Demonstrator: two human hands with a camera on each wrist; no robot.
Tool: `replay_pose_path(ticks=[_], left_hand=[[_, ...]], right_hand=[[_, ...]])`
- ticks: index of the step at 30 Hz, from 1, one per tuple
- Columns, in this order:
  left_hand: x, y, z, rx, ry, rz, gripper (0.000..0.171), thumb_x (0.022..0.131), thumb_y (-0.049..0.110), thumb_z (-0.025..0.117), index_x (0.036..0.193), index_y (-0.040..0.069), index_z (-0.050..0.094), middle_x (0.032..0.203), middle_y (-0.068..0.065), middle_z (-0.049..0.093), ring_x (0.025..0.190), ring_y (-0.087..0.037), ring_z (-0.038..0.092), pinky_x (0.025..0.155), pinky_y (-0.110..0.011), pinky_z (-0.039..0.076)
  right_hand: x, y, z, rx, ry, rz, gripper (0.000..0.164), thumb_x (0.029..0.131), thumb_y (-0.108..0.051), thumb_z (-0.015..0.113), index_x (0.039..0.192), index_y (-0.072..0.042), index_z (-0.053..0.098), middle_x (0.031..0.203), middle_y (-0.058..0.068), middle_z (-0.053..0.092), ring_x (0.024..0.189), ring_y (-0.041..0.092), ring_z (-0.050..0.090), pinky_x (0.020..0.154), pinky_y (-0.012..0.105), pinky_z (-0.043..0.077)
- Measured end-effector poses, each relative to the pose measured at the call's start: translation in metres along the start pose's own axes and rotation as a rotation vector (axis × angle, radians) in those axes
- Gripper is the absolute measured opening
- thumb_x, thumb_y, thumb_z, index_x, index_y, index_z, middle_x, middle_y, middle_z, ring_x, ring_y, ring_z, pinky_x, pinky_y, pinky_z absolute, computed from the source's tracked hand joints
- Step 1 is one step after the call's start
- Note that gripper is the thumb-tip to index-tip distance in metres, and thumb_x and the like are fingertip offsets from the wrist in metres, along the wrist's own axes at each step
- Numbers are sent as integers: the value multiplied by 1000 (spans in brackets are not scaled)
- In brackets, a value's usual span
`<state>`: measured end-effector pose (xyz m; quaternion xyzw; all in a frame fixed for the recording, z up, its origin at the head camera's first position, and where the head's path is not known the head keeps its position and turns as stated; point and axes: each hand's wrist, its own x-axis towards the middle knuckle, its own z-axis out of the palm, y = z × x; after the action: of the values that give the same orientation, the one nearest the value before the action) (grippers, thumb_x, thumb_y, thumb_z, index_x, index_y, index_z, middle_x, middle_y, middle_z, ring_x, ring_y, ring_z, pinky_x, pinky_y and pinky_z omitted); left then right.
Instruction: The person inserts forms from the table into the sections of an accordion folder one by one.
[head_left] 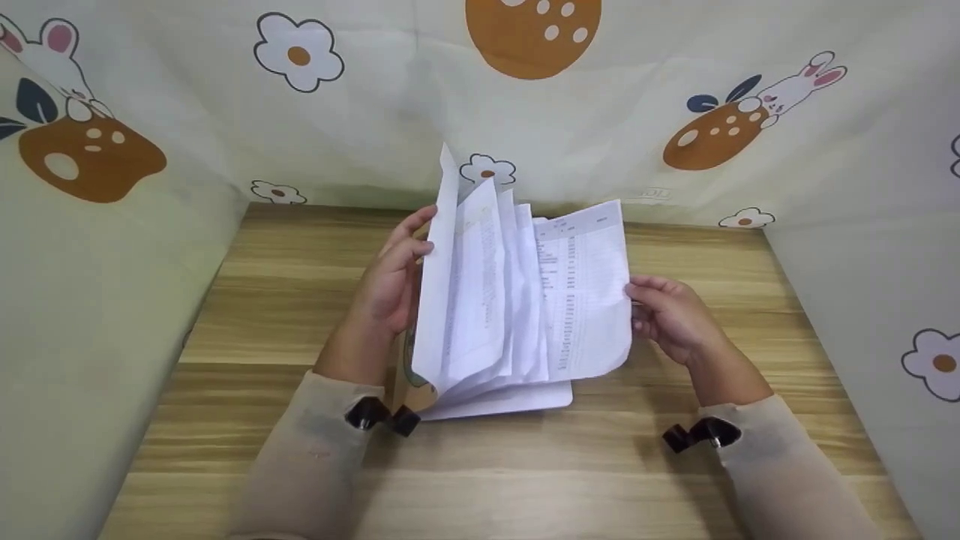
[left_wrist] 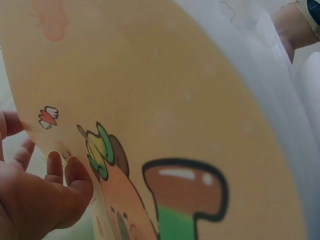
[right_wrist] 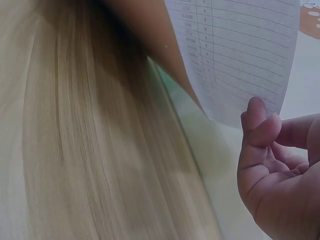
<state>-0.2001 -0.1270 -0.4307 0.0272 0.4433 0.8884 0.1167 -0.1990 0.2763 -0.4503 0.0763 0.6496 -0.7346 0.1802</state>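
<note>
A notebook (head_left: 480,300) stands partly open over the table, with several white pages fanned out and a lower part lying flat beneath them. Its tan cover (left_wrist: 150,90) carries cartoon prints. My left hand (head_left: 386,281) holds the raised cover from the left, with fingertips at its edge; in the left wrist view the same hand (left_wrist: 45,195) shows beside the cover's outer face. On the right, a sheet printed with a table (head_left: 589,300) is pinched at its outer edge by my right hand (head_left: 667,315). Thumb and fingertips meet on that sheet's edge in the right wrist view.
The wood-grain table (head_left: 487,480) extends around the notebook. A pale cloth (head_left: 375,112) printed with rabbits, oranges and flowers hangs behind the table and along both sides. Black camera mounts (head_left: 386,416) are strapped on both sleeves.
</note>
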Motion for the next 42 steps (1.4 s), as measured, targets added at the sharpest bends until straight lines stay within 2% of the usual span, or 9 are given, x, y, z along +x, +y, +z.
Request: replay_pose_path(ticks=[8,19,24,29,42], left_hand=[[1,0,-1,6,-5,1,54,101,9,46,152,26,50,141,-14,56,113,-28,63,85,-34,57],[0,-1,-1,-5,-12,3,52,100,8,45,149,25,51,125,-5,64,108,-26,65,83,-34,57],[0,-1,0,2,-8,4,53,100,8,47,149,25,51,135,-11,59,113,-28,62,84,-35,56],[1,-1,0,-8,-8,2,53,100,8,46,150,25,51,146,-18,52,117,-29,60,86,-35,56],[1,-1,-1,4,5,11,53,100,8,48,149,25,52,147,-20,51,116,-30,61,85,-35,57]], right_hand=[[-1,-1,-4,-50,24,-21,14,106,-10,63,105,-18,75,88,-4,76,69,8,64,59,19,50],[7,-1,-11,-27,42,-32,16,108,-11,59,103,-17,73,86,-4,77,72,8,68,61,21,54],[13,1,-5,-42,41,-16,14,107,-12,61,102,-18,73,86,-5,73,70,7,63,59,20,50],[15,0,-2,-52,63,-40,16,106,-11,61,101,-19,74,82,-5,73,67,7,62,58,20,51],[11,-1,-12,-49,73,-59,20,106,-10,61,100,-21,76,87,-5,78,76,8,71,68,24,59]])
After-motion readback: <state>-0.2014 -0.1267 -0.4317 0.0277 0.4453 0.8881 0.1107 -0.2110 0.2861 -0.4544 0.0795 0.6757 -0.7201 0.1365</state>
